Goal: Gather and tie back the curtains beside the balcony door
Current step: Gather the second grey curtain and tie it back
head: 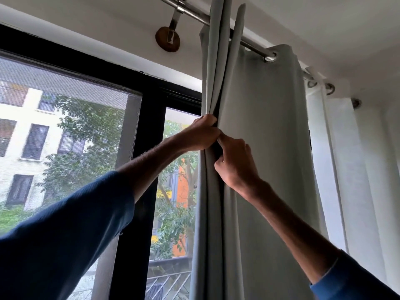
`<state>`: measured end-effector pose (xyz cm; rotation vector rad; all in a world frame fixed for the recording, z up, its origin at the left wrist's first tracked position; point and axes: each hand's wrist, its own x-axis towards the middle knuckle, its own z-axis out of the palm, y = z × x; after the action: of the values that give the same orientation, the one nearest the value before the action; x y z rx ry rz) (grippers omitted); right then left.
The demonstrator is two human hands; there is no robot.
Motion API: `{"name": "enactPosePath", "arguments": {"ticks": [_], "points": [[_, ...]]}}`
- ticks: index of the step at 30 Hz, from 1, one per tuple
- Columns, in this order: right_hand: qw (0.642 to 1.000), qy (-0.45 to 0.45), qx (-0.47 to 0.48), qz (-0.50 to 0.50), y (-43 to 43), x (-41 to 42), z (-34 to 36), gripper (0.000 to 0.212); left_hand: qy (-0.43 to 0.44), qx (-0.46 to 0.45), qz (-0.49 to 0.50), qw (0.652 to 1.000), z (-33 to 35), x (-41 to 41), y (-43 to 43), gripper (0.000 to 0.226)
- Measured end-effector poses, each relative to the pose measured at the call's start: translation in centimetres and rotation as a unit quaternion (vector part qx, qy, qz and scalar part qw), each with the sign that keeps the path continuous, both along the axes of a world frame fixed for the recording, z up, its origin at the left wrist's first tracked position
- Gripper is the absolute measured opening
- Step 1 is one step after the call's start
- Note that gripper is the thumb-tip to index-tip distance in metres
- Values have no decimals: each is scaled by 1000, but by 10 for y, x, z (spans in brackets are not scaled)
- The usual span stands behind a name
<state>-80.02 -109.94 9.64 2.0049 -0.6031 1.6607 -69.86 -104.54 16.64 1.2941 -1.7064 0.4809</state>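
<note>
Curtain (262, 118) gripped by left hand (201, 134), right hand (236, 164).

Left of the grip, passage is being blocked by the black door frame (149, 135) and its glass (179, 191). Right of it, room is being taken up by the grey curtain (264, 148) and the white sheer (346, 169). Above, the way is being barred by the rod (257, 47).

A room in a home, seemingly an upstairs flat: a grey eyelet curtain (264, 126) and a white sheer curtain (346, 169) hang from a steel rod (194, 14) beside a black-framed glazed door (149, 126). Outside are a balcony railing (171, 278) and a neighbouring residential block (19, 167).
</note>
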Motion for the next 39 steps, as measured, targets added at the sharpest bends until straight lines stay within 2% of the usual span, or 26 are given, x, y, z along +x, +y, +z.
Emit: {"name": "enactPosePath", "arguments": {"ticks": [2,5,8,9,12,14,16,18,20,22,24,26,27,29,31,34,35,37,38,39], "points": [[1000,10,-8,-5,-4,-3,-3,68,-2,9,-1,1000,1,-4,-3,46],[998,42,-34,-11,-7,-7,-10,67,27,24,-8,999,0,-13,0,11],[996,79,-44,-6,-11,-13,-16,65,42,-4,-56,998,-3,-20,-2,22],[995,93,-40,-6,-11,-15,-19,55,39,-23,-37,998,-6,-21,-5,22],[986,154,-59,22,-12,-23,-26,4,26,-89,51,994,-13,-19,-21,15],[980,179,-38,74,-16,-35,-24,19,7,-108,76,991,-18,-14,-32,17],[977,143,52,147,-23,-53,-14,29,-4,-120,93,988,-23,-11,-36,21],[974,39,118,190,-36,-70,-4,24,-21,-125,116,985,-28,-11,-36,25],[990,-84,47,105,-58,-86,6,14,-45,-138,131,981,-32,-12,-35,27],[983,-184,-14,3,-78,-102,14,12,-57,-154,133,977,-32,-10,-35,26],[971,-231,-13,-64,-99,-119,22,42,-58,-148,136,978,-31,-8,-36,26],[963,-251,63,-74,-117,-129,30,79,-55,-137,132,980,-29,-7,-36,26],[958,-253,123,-50,-126,-131,36,91,-53,-134,127,981,-29,-7,-36,26],[940,-238,241,28,-135,-128,44,98,-55,-131,124,982,-28,-6,-35,27],[934,-208,280,78,-144,-120,46,94,-63,-129,131,981,-28,-6,-35,29],[944,-231,223,77,-149,-107,44,83,-75,-133,140,978,-28,-5,-37,28],[948,-239,196,73,-152,-103,45,73,-78,-136,142,977,-28,-4,-37,28],[958,-242,137,71,-155,-101,46,36,-84,-138,150,975,-27,-3,-36,27],[963,-234,118,57,-153,-102,47,32,-87,-138,151,975,-27,-3,-36,27],[969,-222,105,34,-152,-102,48,36,-88,-137,150,975,-27,-3,-36,26]]}}
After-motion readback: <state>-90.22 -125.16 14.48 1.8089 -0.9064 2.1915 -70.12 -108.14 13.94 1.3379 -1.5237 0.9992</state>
